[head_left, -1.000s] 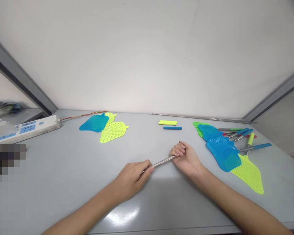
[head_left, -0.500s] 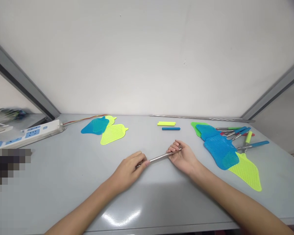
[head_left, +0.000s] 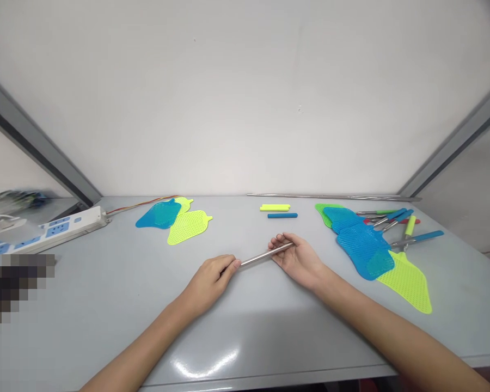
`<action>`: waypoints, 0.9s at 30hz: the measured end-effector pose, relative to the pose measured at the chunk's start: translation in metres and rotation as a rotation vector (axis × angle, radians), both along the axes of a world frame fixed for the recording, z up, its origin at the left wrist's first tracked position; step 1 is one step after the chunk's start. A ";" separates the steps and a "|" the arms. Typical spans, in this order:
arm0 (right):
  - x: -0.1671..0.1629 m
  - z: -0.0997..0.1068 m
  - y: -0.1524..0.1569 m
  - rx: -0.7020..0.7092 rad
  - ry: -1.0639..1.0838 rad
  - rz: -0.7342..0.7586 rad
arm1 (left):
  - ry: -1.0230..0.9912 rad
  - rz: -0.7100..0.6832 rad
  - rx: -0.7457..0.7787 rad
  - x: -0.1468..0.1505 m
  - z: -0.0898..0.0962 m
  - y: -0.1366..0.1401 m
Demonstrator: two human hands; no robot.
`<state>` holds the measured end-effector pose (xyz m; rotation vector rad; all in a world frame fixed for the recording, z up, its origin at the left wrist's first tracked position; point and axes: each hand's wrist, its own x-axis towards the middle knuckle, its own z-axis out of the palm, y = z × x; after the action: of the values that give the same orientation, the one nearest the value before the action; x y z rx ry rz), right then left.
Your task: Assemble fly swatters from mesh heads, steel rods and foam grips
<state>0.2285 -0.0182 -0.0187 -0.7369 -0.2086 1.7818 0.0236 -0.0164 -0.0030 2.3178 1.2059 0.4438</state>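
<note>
A thin metal rod (head_left: 265,255) slants across the middle of the table between my hands. My left hand (head_left: 215,276) is closed round its lower left end, thumb along the top. The other end lies across the palm of my right hand (head_left: 296,260), under the thumb, with the palm turned up and the fingers loosely curled. Beyond the hands lie yellow grip sleeves (head_left: 275,207) and a blue grip sleeve (head_left: 282,215). To the left are loose fly swatter heads, one blue (head_left: 158,213) and two yellow-green ones (head_left: 188,227).
On the right, several fly swatters with blue heads (head_left: 363,250), a yellow-green head (head_left: 410,283) and coloured handles overlap in a pile. Long metal rods (head_left: 335,197) lie along the wall. A power strip (head_left: 65,228) stands at the left, with thin wires (head_left: 141,203) behind it.
The fingers of my right hand have loosened from around the rod and uncurled somewhat. My left hand still grips the other end. Both hands have shifted slightly left in view.
</note>
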 end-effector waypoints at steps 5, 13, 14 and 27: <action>0.001 0.001 -0.003 0.183 -0.296 0.141 | -0.015 0.026 0.019 -0.003 -0.001 0.003; 0.000 -0.007 0.003 0.112 -0.335 0.098 | -0.024 0.040 0.078 -0.004 0.001 0.003; 0.000 -0.008 0.004 0.110 -0.330 0.093 | -0.042 0.043 0.096 -0.005 0.002 0.003; 0.001 -0.007 0.005 0.109 -0.284 0.091 | -0.134 0.046 0.155 -0.009 0.003 0.002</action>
<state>0.2297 -0.0133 -0.0260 -0.9115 -0.5325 1.7314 0.0143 -0.0143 0.0004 2.3500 1.1991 0.7204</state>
